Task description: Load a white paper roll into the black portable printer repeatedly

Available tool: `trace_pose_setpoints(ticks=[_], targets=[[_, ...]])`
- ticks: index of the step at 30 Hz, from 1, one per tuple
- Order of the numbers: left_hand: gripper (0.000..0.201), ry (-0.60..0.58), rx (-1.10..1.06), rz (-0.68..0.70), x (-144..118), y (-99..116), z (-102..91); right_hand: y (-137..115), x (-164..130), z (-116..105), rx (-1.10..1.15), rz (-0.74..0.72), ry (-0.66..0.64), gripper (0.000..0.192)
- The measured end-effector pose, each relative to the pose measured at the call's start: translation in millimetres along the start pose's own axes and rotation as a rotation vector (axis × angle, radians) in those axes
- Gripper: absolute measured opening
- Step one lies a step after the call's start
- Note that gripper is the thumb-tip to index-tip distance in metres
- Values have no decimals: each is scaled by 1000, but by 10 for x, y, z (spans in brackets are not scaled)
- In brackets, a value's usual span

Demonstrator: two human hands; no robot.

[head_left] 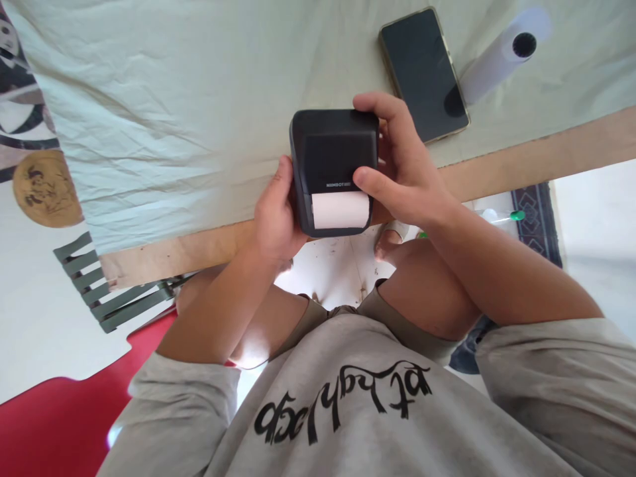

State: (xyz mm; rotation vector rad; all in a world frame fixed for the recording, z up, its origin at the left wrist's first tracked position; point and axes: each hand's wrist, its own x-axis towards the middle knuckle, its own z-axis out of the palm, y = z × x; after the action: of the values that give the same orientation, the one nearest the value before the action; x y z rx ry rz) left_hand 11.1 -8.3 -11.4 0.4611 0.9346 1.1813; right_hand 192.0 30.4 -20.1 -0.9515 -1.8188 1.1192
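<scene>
A small black label printer (334, 149) is held over the table's near edge, with a white paper roll (340, 209) showing in its open lower part. My left hand (272, 218) grips its left side, thumb along the edge. My right hand (397, 169) wraps the right side, fingers over the top corner and thumb resting on the front next to the paper roll.
A pale green cloth (173, 112) covers the table, whose wooden edge (521, 159) runs in front of me. A dark phone (423, 73) and a white paper tube (501, 56) lie at the far right. A red chair (74, 411) and green slatted chair (99, 291) stand left.
</scene>
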Motion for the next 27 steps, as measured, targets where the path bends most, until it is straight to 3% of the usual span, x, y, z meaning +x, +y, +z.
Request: trace_pose_setpoints(ticks=[5,9,14,16,19,23,27], targets=[[32,20,-21,19,19,-10,-29,-59,-32,-90,-70,-79,-70,72],[31,49,-18,12,26,5,-15,-48,-47,-92,-69,-32,-79,82],[35,-67,-39,-24,5,54,58,-99,-38,-77,-156,-111,120,75],[34,-138,-24,-6,-4,62,63,-155,-15,-53,-209,-138,287,60],[18,-128,68,19,6,50,16,-236,45,11,-115,-180,494,37],[20,-118,107,3,30,37,-67,-288,134,80,-118,-172,573,42],[21,-160,82,-11,32,50,-94,-277,163,63,-274,-203,480,29]])
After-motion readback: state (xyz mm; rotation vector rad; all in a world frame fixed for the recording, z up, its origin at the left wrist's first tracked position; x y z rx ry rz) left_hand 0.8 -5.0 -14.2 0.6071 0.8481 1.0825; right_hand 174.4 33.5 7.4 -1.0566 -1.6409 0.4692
